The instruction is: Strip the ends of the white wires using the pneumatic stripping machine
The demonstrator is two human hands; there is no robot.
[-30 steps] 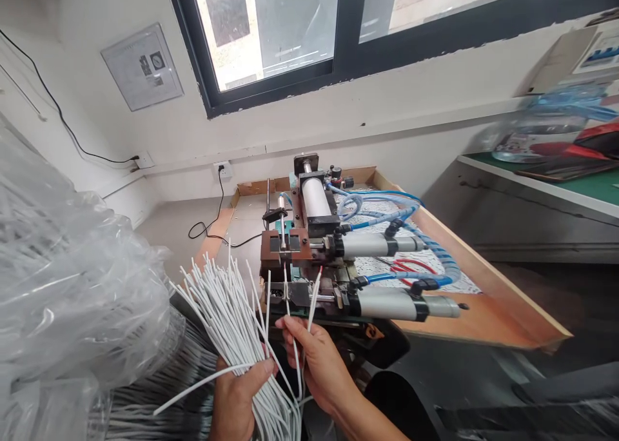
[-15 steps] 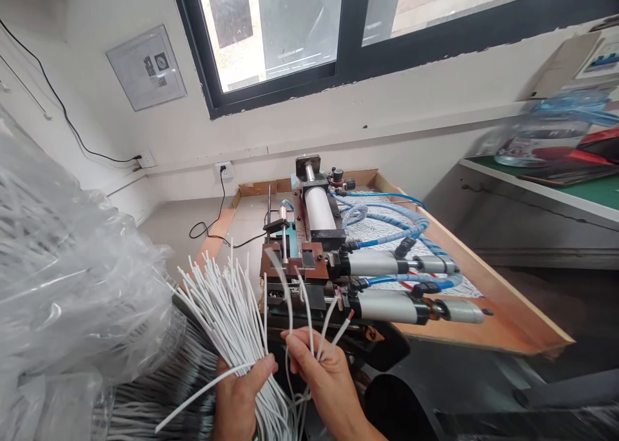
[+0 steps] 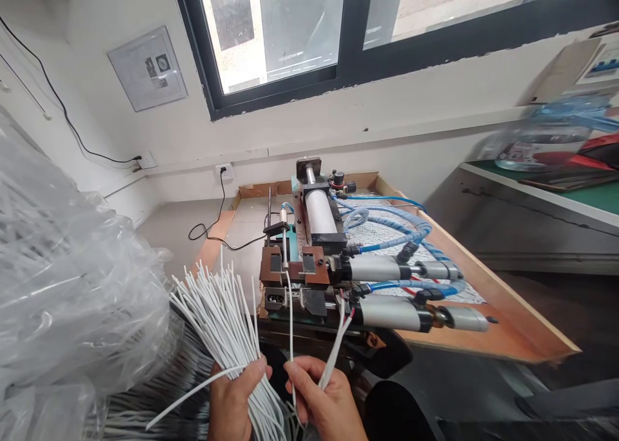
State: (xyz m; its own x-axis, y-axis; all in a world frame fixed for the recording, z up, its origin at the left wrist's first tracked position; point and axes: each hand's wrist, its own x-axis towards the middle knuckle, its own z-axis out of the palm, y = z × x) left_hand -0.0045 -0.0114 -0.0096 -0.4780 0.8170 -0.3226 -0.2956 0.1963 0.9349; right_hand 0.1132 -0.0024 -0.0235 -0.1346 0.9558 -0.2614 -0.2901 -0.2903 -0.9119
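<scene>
My left hand (image 3: pixel 236 392) is closed round a thick bundle of white cables (image 3: pixel 217 318), whose cut ends fan upward. One cable lies across the thumb and points to the lower left. My right hand (image 3: pixel 324 389) pinches a single white cable (image 3: pixel 291 325) between thumb and forefinger, its upper end between the jaws of the pneumatic machine (image 3: pixel 316 267). Several more cables (image 3: pixel 336 347), with reddish inner wires bared at their tips, are tucked in the same hand and lean right. The lower parts of the cables are partly hidden behind the hands.
Clear plastic wrapping (image 3: pixel 82 286) with many more cables below it fills the left side. A wooden-edged tray (image 3: pixel 512 325) surrounds the machine, its blue air hoses (image 3: pixel 411 225) curving to the right. A green-topped shelf (image 3: pixel 580 193) holds a plastic jar (image 3: pixel 541 138).
My right hand has moved slightly down, and its pinched cable now stands straight with its end at the machine's jaws. The cables with reddish tips have drawn together on the right.
</scene>
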